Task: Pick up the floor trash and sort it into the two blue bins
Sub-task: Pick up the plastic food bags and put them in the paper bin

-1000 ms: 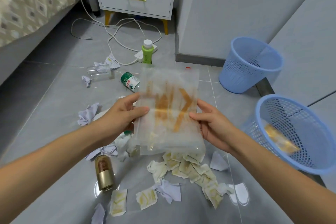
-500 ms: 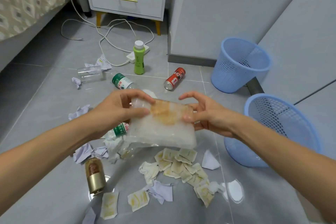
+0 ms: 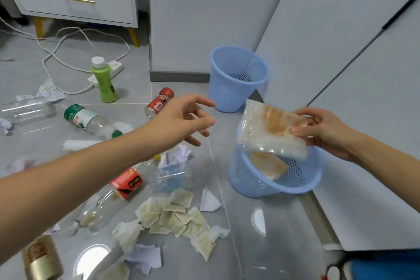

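Right hand [image 3: 327,134] is pinching a bag [image 3: 270,129] over the near bin [image 3: 272,185], about to drop it; left hand [image 3: 179,120] is hovering, fingers [image 3: 204,103] spread wide.

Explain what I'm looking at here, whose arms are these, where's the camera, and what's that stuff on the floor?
There is no machine here: the arms belong to a person wearing one camera on the head, looking forward and down. The right hand pinches a folded plastic bag above the near blue bin, which already holds a similar wrapper. The left hand hangs open, holding nothing. A far blue bin stands by the wall. On the grey floor lie a red can, a green bottle, clear bottles and torn paper scraps.
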